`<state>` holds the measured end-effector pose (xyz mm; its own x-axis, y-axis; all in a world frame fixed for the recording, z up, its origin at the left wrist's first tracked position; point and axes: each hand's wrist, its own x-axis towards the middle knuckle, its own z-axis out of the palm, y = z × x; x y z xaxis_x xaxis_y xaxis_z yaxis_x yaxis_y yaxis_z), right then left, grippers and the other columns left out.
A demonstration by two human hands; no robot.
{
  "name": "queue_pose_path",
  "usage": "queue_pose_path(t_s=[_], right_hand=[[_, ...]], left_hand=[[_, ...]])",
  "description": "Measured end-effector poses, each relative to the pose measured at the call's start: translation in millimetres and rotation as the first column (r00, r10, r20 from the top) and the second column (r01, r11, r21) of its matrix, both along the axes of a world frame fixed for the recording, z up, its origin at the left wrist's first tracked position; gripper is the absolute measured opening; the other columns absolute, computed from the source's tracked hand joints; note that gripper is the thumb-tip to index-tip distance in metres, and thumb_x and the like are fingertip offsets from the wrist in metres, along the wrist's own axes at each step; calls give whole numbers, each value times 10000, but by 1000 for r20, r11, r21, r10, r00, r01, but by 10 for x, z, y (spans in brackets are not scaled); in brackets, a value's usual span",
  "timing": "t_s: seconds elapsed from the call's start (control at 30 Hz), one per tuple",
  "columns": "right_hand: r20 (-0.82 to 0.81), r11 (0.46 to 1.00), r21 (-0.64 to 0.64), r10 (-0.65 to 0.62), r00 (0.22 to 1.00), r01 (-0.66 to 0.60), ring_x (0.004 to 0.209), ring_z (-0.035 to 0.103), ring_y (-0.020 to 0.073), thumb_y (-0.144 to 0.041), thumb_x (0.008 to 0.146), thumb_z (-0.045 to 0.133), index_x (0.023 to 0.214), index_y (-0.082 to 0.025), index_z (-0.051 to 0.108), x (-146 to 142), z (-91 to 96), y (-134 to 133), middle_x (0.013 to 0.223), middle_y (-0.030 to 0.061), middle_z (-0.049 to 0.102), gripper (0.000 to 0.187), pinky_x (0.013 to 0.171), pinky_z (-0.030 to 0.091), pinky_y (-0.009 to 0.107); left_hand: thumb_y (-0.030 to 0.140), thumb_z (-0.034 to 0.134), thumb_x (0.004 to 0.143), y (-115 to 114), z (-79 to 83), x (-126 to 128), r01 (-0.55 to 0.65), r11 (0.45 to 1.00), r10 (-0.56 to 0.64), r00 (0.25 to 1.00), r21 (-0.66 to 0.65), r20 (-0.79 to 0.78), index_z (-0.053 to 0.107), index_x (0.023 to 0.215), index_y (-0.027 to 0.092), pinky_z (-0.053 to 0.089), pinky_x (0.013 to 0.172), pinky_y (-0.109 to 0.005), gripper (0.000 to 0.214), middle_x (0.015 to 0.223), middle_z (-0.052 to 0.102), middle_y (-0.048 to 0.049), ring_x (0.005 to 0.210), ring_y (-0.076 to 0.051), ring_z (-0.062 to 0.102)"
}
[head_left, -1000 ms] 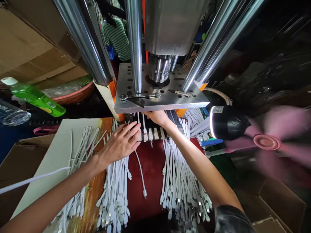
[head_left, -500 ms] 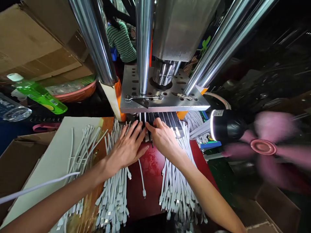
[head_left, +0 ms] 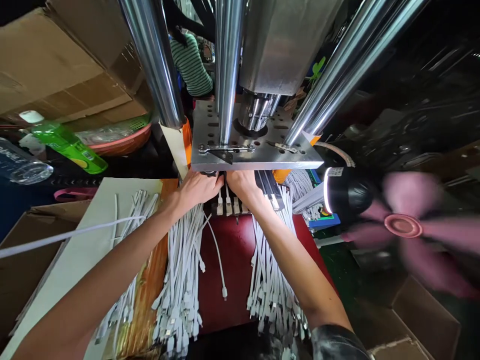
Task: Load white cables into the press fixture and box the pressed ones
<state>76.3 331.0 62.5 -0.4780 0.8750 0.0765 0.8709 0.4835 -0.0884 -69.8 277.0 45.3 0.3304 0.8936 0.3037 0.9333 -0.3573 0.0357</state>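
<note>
Both hands reach in beneath the thick metal plate (head_left: 258,159) of a press. My left hand (head_left: 201,187) is at the left part of the slotted black fixture, its fingertips hidden under the plate. Beside it, my right hand (head_left: 242,181) lies over the middle of the fixture, fingers also out of sight. White cable connectors (head_left: 228,206) sit in the fixture's (head_left: 269,184) slots, near edge. One bundle of white USB cables (head_left: 183,280) lies below my left wrist, another bundle (head_left: 272,295) by my right forearm. A single cable (head_left: 219,255) trails onto the red tabletop (head_left: 232,310).
Steel columns (head_left: 228,75) rise around the plate, with a wrench (head_left: 227,148) on top. To the right are a lit lamp (head_left: 330,192) and a spinning pink fan (head_left: 403,226). Bottles (head_left: 71,145) and cardboard (head_left: 56,70) stand left. A person in a striped top (head_left: 191,65) is behind.
Both hands have moved forward, deeper under the plate, so their fingers are now covered. Connectors at the fixture's near edge have come into view. The camera view has shifted slightly.
</note>
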Motion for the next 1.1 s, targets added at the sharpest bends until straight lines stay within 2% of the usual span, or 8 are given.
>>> queue_pose_path(t_s=[0.13,0.27,0.43,0.53,0.67,0.77,0.9,1.1], right_hand=[[-30,1000,26,-4,1000,5,1057,696,275,-121,1050,382,1278,-137,641,106,116,-261,1203,175,733,346,889,524,348],[-169,994,-39,-103,980,97,735,700,219,-291,1082,435,1169,-149,630,317,-40,-1387,1056,136,736,256,567,458,290],[-77,944,-315,-129,989,98,614,692,216,-119,952,574,886,-164,655,496,-570,-2708,761,72,718,114,507,342,297],[-282,870,-494,-147,948,-12,644,684,162,-61,899,583,846,-180,643,690,-536,-2944,749,19,718,144,549,368,245],[-473,629,-709,-89,876,-319,514,557,95,-137,843,697,732,-206,643,1010,-220,-2851,615,-57,649,141,496,316,205],[-228,762,-648,-215,949,17,592,613,148,-280,989,612,812,-186,680,1044,-216,-2608,673,12,685,212,548,344,242],[97,795,-403,-456,885,454,709,710,251,-337,1074,473,998,-107,691,856,-481,-2259,821,161,740,325,578,365,292],[-80,833,-466,-375,923,298,654,632,188,-217,1037,444,810,-170,625,1033,-407,-2199,736,72,695,293,592,343,285]], left_hand=[[338,408,1032,122,49,-2,-1,1000,0,999,10,48,740,1114,88,510,953,-474,423,1002,786,-216,982,-339,741],[330,453,1017,122,93,-30,20,1000,-17,996,-23,91,745,1028,118,520,927,-477,361,922,785,-178,928,-329,744],[324,463,1019,-839,65,-16,-18,998,35,938,-52,345,693,1122,156,508,1010,-487,303,1101,755,-162,1061,-303,703],[470,560,993,-1903,-74,76,75,838,366,658,-541,658,702,1116,233,570,895,-452,302,1017,766,-91,929,-272,729],[607,701,889,-2865,-364,327,468,522,832,-93,-714,547,561,1431,256,559,976,-472,661,1252,725,-145,1093,-307,727],[566,763,862,-2956,-555,572,519,554,832,-317,-651,455,583,1382,182,562,924,-460,671,1207,714,-177,1027,-298,728],[543,798,830,-2721,-661,829,459,575,804,-168,-677,570,451,1488,170,564,723,-352,832,1194,707,-181,912,-245,713],[547,755,848,-2470,-603,993,541,498,752,121,-678,648,681,1167,110,408,507,-214,546,762,640,-12,606,-107,542]])
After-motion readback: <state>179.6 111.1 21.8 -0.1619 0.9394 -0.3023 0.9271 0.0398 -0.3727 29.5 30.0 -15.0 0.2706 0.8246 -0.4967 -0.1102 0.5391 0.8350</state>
